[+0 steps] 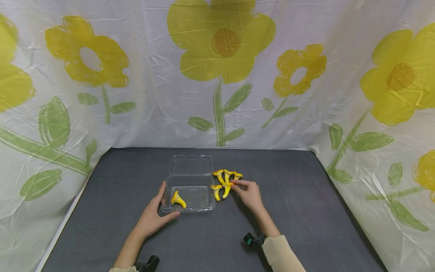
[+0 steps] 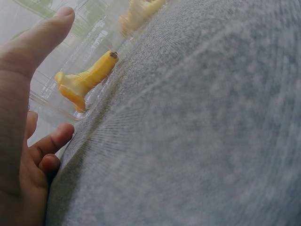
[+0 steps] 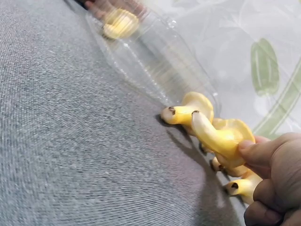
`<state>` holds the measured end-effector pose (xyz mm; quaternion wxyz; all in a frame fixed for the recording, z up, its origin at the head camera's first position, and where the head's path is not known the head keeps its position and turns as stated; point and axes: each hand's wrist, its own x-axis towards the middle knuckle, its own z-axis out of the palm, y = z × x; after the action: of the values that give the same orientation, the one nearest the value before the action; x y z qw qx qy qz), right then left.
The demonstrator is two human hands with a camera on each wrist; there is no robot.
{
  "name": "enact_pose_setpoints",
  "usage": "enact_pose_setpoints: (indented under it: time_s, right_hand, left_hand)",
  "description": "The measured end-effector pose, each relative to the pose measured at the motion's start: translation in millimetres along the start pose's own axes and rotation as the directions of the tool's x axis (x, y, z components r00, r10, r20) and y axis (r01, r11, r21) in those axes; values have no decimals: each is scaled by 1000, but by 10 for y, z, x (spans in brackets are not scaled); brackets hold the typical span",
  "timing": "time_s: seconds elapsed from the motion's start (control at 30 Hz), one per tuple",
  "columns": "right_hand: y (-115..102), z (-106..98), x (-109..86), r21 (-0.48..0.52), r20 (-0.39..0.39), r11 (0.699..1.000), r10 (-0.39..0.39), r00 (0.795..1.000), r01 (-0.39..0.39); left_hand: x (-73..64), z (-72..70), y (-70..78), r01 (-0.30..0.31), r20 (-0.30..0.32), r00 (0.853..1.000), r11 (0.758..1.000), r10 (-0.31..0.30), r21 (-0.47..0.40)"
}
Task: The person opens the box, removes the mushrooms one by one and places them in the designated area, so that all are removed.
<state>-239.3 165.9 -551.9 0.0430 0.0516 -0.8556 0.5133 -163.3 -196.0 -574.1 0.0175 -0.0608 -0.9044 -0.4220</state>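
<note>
My right hand (image 1: pixel 249 195) pinches a yellow mushroom (image 3: pixel 218 140) by the edge of its cap, between thumb and fingers. In the right wrist view its pale stem points away from the hand, above the other mushrooms. Several more yellow mushrooms (image 1: pixel 216 192) lie grouped at the right side of a clear plastic clamshell box (image 1: pixel 200 198). One mushroom (image 1: pixel 178 200) lies inside the box, toward its left. At the box's front left corner rests my left hand (image 1: pixel 152 217), fingers along the left side and thumb spread by the front edge.
The clear lid (image 1: pixel 191 165) lies folded back behind the box. A dark grey cloth (image 1: pixel 136 181) covers the table. Behind and at both sides hangs a white curtain (image 1: pixel 149 113) with yellow flowers. Each wrist wears a black camera band (image 1: pixel 255 240).
</note>
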Motion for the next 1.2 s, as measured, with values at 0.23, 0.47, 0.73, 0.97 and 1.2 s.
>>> enact_pose_setpoints:
  time_s: [0.23, 0.47, 0.73, 0.97, 1.2]
  right_hand:
    - [47, 41, -15, 9, 1, 1000, -7, 1000, 7]
    - [90, 58, -29, 21, -8, 999, -39, 999, 39]
    - [171, 82, -62, 60, -30, 997, -43, 999, 45]
    - [200, 81, -92, 54, -40, 994, -90, 995, 92]
    - [210, 90, -107, 35, -58, 994, -102, 993, 105]
  left_hand:
    - [-1, -2, -2, 0, 0, 1000, 1000, 0, -4]
    - [-11, -10, -9, -12, -4, 1000, 1000, 12, -3]
    - [-2, -20, 11, -4, 2, 1000, 1000, 4, 4]
    - [-11, -31, 29, -1, 6, 1000, 1000, 1, -9]
    - [0, -32, 29, 4, 10, 1000, 1000, -3, -9]
